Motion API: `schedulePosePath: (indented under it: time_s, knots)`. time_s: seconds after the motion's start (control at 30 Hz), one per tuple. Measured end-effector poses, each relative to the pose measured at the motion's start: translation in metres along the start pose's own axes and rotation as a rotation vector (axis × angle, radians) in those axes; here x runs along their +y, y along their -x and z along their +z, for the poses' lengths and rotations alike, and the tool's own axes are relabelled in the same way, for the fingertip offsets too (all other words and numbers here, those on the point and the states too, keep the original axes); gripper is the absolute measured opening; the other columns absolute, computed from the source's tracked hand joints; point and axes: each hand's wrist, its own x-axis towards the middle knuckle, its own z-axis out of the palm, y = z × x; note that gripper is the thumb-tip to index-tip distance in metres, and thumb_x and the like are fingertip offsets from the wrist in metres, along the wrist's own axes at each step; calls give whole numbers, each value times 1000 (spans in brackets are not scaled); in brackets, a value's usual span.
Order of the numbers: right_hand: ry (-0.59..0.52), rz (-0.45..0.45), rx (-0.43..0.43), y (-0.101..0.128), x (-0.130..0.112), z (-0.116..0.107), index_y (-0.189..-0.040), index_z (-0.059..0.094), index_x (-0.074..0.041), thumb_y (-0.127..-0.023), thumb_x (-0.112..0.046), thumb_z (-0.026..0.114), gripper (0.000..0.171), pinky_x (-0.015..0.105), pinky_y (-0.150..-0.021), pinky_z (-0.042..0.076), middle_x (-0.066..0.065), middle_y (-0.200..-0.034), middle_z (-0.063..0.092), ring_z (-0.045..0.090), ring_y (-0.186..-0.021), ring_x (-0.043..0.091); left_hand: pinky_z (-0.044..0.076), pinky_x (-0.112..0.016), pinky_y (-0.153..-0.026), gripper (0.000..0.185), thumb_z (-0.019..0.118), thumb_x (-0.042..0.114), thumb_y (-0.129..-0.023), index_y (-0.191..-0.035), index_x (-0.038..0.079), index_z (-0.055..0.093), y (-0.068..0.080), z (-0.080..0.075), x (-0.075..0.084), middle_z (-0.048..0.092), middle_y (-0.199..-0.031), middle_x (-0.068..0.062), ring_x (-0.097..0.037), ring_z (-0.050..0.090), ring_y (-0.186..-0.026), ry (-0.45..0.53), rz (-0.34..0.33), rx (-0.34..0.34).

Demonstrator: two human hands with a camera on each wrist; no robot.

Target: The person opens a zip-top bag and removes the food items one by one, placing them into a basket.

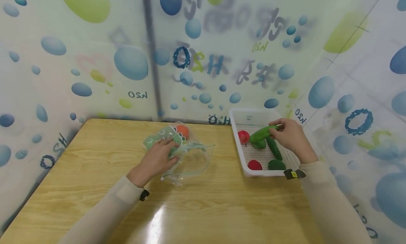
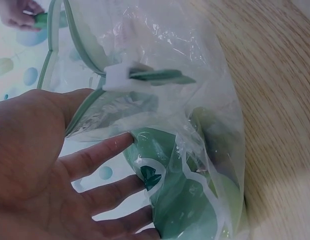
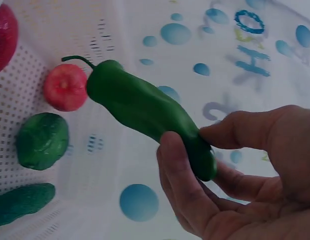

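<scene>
Right hand grips one green pepper by its thick end, fingers and thumb curled round it, held just above the white perforated basket at the far right of the table; stem end points left. Still in the basket: two red round items, one at the far left side and one near the front rim; one dark green cucumber lying lengthwise; one dark green lumpy vegetable at the near edge; one more green piece half hidden under the pepper, kind unclear. Left hand rests on one clear zip bag with green print at table centre, fingers straight and spread against the plastic beside the white zip slider. One orange round item sits at the far end of the bag; inside or behind it, cannot tell.
</scene>
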Motion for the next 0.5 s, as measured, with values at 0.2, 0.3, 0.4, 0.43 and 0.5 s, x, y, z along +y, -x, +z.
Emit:
schedulePosePath:
  time_s: [0.2, 0.3, 0.4, 0.43, 0.5]
  knots:
    - [36, 35, -175, -11, 6, 14, -143, 72, 9, -112, -23, 70, 45, 30, -80, 63, 29, -122, 83, 81, -94, 24, 47, -73, -131, 45, 85, 20, -106, -146, 1, 76, 0, 2, -3, 66, -162, -35, -61, 64, -149, -2, -6, 0]
    - [30, 67, -224, -14, 7, 21, -143, 71, 10, -113, -23, 69, 44, 31, -82, 62, 25, -118, 84, 79, -96, 25, 49, -73, -130, 44, 85, 20, -106, -144, 1, 76, 0, 3, -3, 68, -159, -35, -61, 65, -148, -8, 6, 9]
    - [51, 86, -246, -16, 7, 24, -142, 70, 11, -114, -22, 68, 44, 32, -82, 62, 22, -113, 84, 78, -96, 26, 48, -72, -131, 44, 85, 21, -107, -144, 1, 76, 0, 4, -4, 68, -158, -35, -60, 64, -148, -6, 8, 6]
    - [62, 87, -252, -16, 8, 24, -142, 70, 12, -115, -21, 68, 43, 32, -82, 62, 22, -111, 84, 79, -95, 26, 49, -72, -130, 44, 85, 21, -106, -144, 1, 76, 0, 4, -4, 69, -158, -35, -61, 64, -148, -8, 9, 6]
    - [92, 82, -256, -17, 8, 23, -141, 70, 13, -115, -20, 68, 42, 33, -82, 63, 22, -108, 84, 79, -92, 26, 48, -72, -131, 44, 85, 21, -107, -145, 1, 76, 0, 4, -5, 68, -159, -35, -61, 64, -149, -4, 5, 2]
